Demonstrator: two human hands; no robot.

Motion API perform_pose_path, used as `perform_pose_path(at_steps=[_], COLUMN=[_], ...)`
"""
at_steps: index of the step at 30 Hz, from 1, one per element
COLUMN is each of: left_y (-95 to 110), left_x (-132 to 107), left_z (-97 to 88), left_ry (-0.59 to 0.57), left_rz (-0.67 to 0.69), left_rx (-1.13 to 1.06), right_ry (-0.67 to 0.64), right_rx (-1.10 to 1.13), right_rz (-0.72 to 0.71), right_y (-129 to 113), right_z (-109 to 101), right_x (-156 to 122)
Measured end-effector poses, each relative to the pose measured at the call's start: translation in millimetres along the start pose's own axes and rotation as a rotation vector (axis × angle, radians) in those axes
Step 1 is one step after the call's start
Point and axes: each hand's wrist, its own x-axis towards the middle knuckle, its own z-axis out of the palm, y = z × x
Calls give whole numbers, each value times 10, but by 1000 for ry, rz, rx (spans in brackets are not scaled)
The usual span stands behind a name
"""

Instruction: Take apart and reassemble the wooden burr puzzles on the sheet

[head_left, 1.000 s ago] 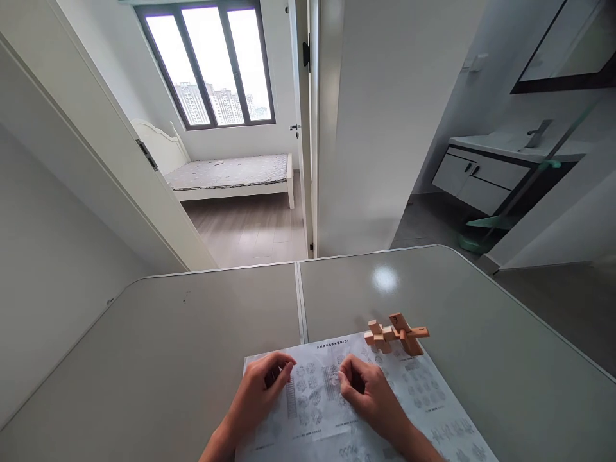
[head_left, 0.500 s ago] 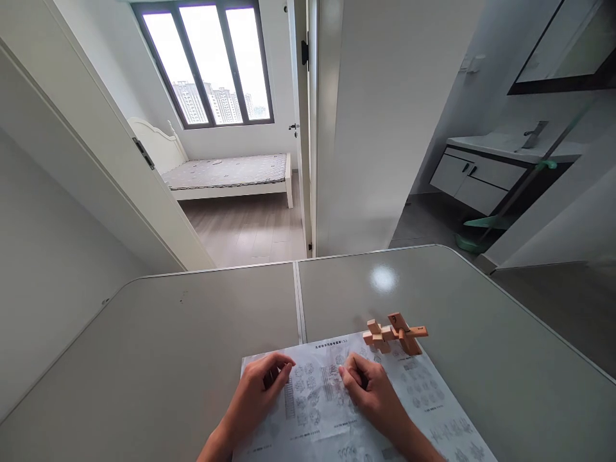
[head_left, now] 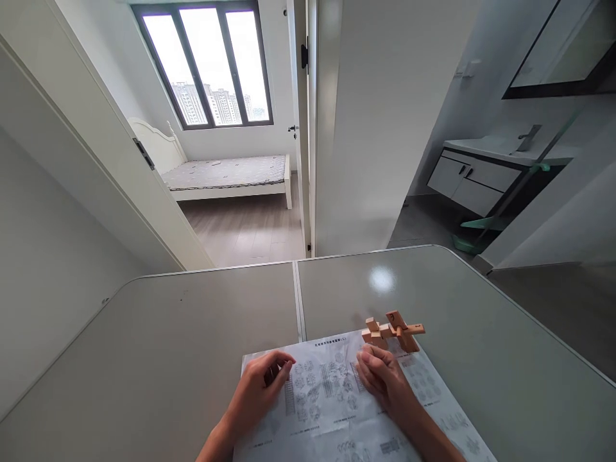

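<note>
A printed sheet (head_left: 332, 410) with rows of small diagrams lies on the table under both hands. My left hand (head_left: 262, 388) rests on the sheet's left side, fingers loosely curved, with a gap behind the thumb and nothing seen inside. Over the right part of the paper, my right hand (head_left: 387, 385) has its fingers curled in and closed; no object shows in it. Just beyond its knuckles stands an interlocking wooden puzzle of orange-brown bars (head_left: 403, 330), touching or close to a paler wooden puzzle (head_left: 373, 332). My right hand hides the paler one's lower edge.
The grey table (head_left: 192, 346) has a pale seam (head_left: 299, 301) down its middle and a raised light edge. Past it, a doorway shows a bed (head_left: 226, 172) beneath a window (head_left: 206, 64). At right are a washbasin cabinet (head_left: 476, 176) and a green broom and dustpan (head_left: 466, 244).
My right hand has shifted right and slightly away from me, nearer the wooden puzzles, fingers still curled. My left hand stays where it was. The view has shifted slightly.
</note>
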Motion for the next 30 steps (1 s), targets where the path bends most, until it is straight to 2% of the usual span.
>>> perform_pose_path(at_steps=[11,19,30], left_y=[10,-7,-37], left_x=[2,-3,-6], left_z=[7,12,17], left_ry=[0,5,-8], left_rz=[7,13,17], left_rx=[3,4,5], right_ry=[9,64,146], right_rx=[270,346,828], right_rz=[14,22,67], right_y=[-57,-66,-81], right_z=[-10,-61,-223], right_x=[22,51,53])
